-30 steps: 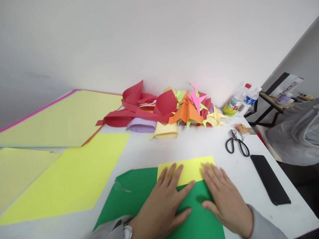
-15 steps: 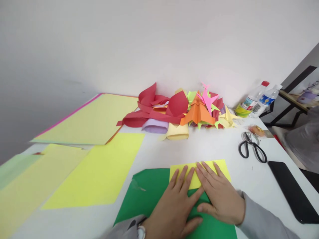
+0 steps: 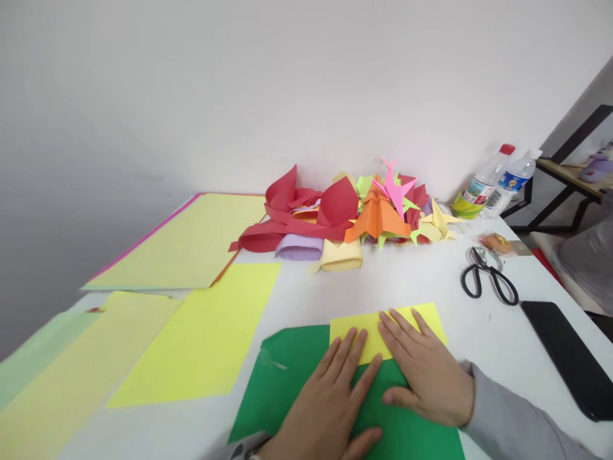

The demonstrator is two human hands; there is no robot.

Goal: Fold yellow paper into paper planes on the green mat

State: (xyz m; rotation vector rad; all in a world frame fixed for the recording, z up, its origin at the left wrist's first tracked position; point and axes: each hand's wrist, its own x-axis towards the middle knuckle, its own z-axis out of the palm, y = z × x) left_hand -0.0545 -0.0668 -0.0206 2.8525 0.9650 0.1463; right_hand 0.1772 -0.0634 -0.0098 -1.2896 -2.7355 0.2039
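A small yellow paper piece point(image 3: 345, 324) lies across the far edge of a green sheet point(image 3: 282, 358), low in the head view. My left hand point(image 3: 330, 396) rests flat with its fingers spread, the fingertips on the lower left part of the yellow paper and the palm over the green sheet. Also flat and spread, my right hand point(image 3: 421, 367) presses its fingertips on the right half of the yellow paper. Both hands hide parts of the two papers. A gap separates the hands.
Left lie a large yellow sheet point(image 3: 211, 345), pale strips point(image 3: 90, 358) and a paper stack point(image 3: 177, 249). Folded paper crafts point(image 3: 378, 217) are heaped by the wall. Scissors point(image 3: 488, 275), a black phone-like slab point(image 3: 569, 358) and two bottles point(image 3: 510, 182) stand or lie right.
My left hand has slid slightly back and left, away from my right hand, opening a gap between them. My right hand stays on the yellow paper. The camera view has shifted slightly.
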